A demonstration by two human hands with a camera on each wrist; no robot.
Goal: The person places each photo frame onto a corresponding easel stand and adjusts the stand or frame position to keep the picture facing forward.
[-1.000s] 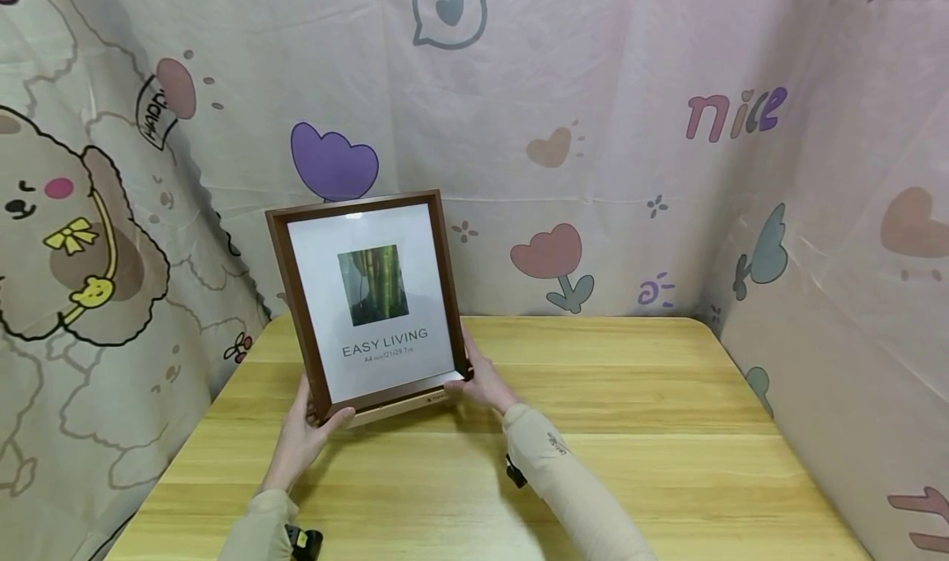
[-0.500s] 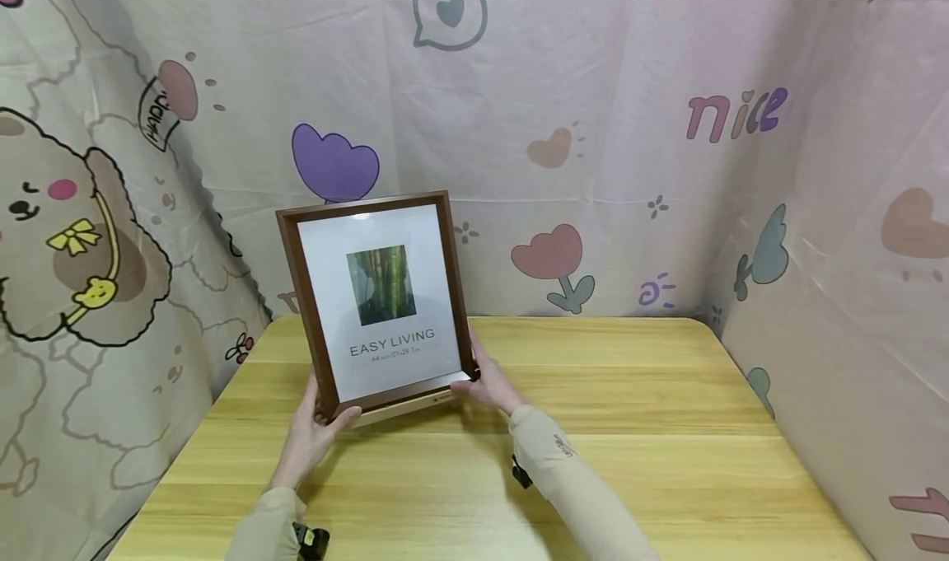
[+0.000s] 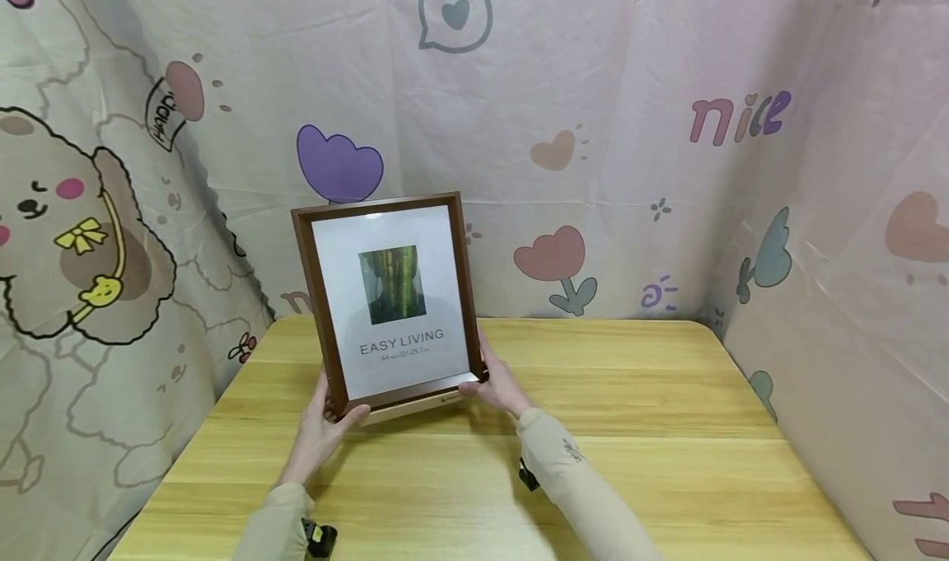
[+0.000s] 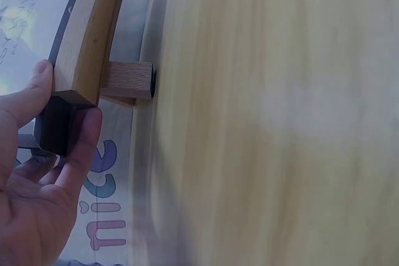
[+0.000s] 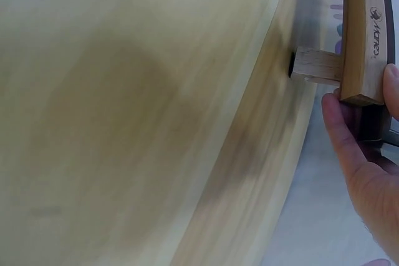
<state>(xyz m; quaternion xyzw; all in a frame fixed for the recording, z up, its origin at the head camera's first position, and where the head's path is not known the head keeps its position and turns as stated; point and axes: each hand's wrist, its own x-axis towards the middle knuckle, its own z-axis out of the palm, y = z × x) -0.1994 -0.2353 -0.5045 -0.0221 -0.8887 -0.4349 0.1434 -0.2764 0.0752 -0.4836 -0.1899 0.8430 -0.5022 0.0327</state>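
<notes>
A brown picture frame with a bamboo picture and "EASY LIVING" printed on it stands upright, leaning back and slightly turned, left of the table's middle. It sits on a light wooden stand, whose front bar runs under its lower edge. My left hand grips the lower left corner, thumb in front and fingers behind. At the lower right corner my right hand holds frame and stand the same way. Both wrist views show a short stand leg with a dark tip, close to the tabletop. The frame's back is hidden.
The wood-grain table spreads out to the right and in front of the frame. Printed cloth curtains with cartoon figures hang behind it and along both sides. A black wrist device shows at the left sleeve.
Frame and stand have shifted a little to the right, with both hands moving along and keeping their grip. The head view has also drifted slightly.
</notes>
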